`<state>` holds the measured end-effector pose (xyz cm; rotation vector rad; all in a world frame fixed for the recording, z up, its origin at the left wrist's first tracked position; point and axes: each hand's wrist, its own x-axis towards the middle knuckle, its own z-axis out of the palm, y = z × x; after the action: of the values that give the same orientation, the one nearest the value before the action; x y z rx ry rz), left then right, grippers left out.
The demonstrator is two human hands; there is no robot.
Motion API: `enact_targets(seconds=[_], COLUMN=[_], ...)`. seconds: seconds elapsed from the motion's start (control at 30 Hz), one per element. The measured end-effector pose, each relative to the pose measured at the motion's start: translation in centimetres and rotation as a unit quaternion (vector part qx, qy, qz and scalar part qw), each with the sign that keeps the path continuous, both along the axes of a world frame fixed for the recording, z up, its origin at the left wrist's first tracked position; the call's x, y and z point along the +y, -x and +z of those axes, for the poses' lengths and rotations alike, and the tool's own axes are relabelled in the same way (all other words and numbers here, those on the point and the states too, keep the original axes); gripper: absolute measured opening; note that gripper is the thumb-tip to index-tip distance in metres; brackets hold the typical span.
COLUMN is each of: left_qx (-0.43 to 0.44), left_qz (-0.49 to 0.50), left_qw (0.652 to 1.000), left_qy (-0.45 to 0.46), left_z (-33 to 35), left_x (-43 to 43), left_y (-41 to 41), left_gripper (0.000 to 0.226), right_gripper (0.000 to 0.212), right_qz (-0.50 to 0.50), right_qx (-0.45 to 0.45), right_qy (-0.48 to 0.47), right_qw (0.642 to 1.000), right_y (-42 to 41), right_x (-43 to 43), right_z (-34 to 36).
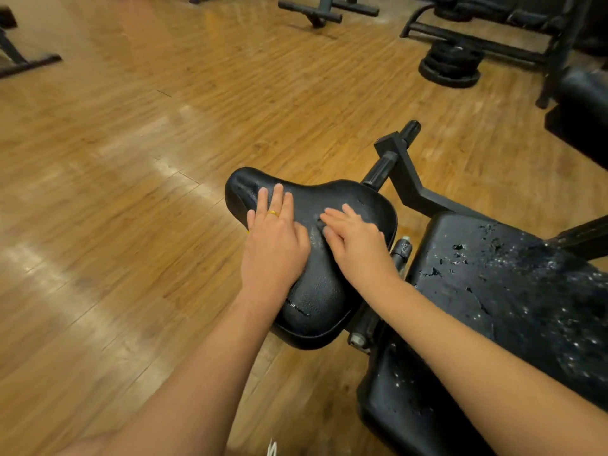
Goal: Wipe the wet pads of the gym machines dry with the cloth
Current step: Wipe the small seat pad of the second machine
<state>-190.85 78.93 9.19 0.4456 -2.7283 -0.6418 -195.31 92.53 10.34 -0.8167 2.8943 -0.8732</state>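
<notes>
A black saddle-shaped seat pad [316,291] with a wet sheen sits in the middle of the head view. My left hand [274,245], with a gold ring on one finger, lies flat on its left half, fingers slightly apart. My right hand [355,238] lies flat on its right half, fingers pointing left toward the other hand. Neither hand holds anything, and no cloth is in view. To the right, a larger black back pad [513,291] is cracked and speckled with water drops.
A black steel frame with grip handles [399,159] juts out behind the seat. Stacked weight plates [450,64] and machine frames [513,31] stand at the back right. Another machine base [23,57] is at far left. Wood-look floor [131,192] spreads left.
</notes>
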Motion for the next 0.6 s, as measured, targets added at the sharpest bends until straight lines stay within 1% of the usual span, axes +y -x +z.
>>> enact_targets(seconds=[0.1,0.17,0.27,0.33,0.4,0.43,0.5,0.6], left_qx=[0.003,0.002,0.005,0.006,0.006,0.005,-0.001,-0.006], left_qz=[-0.001,0.003,0.003,0.003,0.007,0.009,0.009,0.001], left_qw=[1.000,1.000,1.000,1.000,1.000,1.000,1.000,1.000], left_qy=[-0.002,-0.008,-0.007,-0.002,-0.005,-0.007,-0.009,-0.001], left_z=[0.1,0.2,0.3,0.2,0.2,0.2,0.3,0.4], left_x=[0.0,0.1,0.2,0.0,0.0,0.1,0.2,0.1], left_y=[0.0,-0.1,-0.2,0.0,0.1,0.1,0.0,0.0], left_gripper=[0.057,0.057,0.057,0.057,0.057,0.057,0.057,0.057], right_gripper=[0.034,0.033,0.030,0.029,0.030,0.031,0.034,0.035], right_qz=[-0.032,-0.037,-0.009,0.024,0.047,0.042,0.017,-0.022], right_qx=[0.004,0.016,0.079,0.092,0.075,0.052,0.008,-0.013], right_qy=[-0.014,-0.009,0.024,0.032,0.030,0.023,0.002,-0.010], right_qw=[0.999,0.999,0.997,0.995,0.996,0.997,1.000,1.000], right_y=[1.5,-0.1,-4.4,-5.3,-3.8,-2.7,-0.5,1.0], right_x=[-1.5,-1.1,1.0,2.1,1.9,1.4,0.1,-1.3], right_z=[0.6,0.2,-1.0,-1.7,-1.5,-1.0,0.1,0.8])
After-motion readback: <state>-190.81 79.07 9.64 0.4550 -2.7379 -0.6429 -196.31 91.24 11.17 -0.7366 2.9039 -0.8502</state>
